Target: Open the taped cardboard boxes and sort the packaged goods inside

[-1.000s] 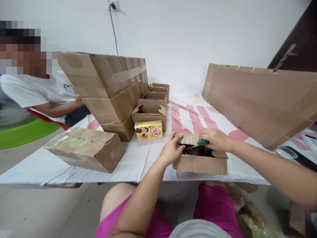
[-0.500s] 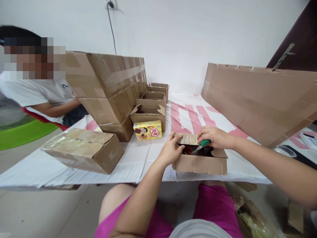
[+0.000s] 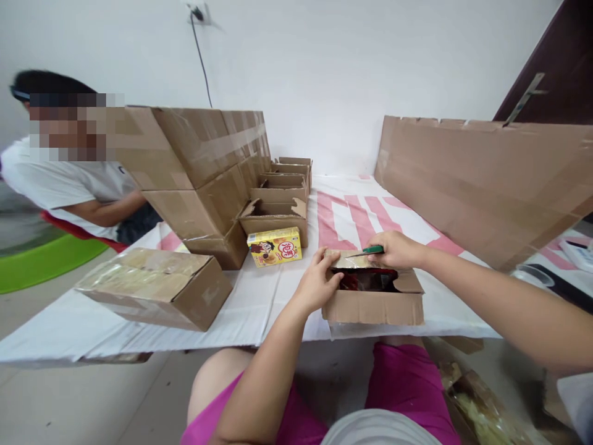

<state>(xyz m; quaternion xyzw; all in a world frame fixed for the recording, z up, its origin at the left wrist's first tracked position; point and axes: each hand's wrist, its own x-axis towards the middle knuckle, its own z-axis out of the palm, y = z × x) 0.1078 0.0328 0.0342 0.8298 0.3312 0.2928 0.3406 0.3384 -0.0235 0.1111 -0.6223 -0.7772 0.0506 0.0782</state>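
On the table right in front of me is a small cardboard box [image 3: 374, 308], its top partly open and dark red packaging [image 3: 365, 281] showing inside. My left hand [image 3: 319, 279] grips the box's left end, fingers over the taped far flap [image 3: 349, 259] and thumb at the opening. In my right hand [image 3: 396, 248] is a green-handled utility knife [image 3: 373, 250], its blade pointing left just over that flap. Whether the blade touches the flap I cannot tell. The fingers are wrapped round the handle, hiding part of it.
A yellow snack box [image 3: 275, 247] stands left of centre, before a row of open cartons [image 3: 278, 222]. Taped cartons [image 3: 199, 148] are stacked behind a closed carton [image 3: 157, 287]. A large cardboard sheet [image 3: 477, 179] rises at right. Another person [image 3: 74, 179] sits at far left.
My right hand has lifted the knife out of the box opening and turned its blade flatter, over the far flap. My left hand keeps its grip on the box.
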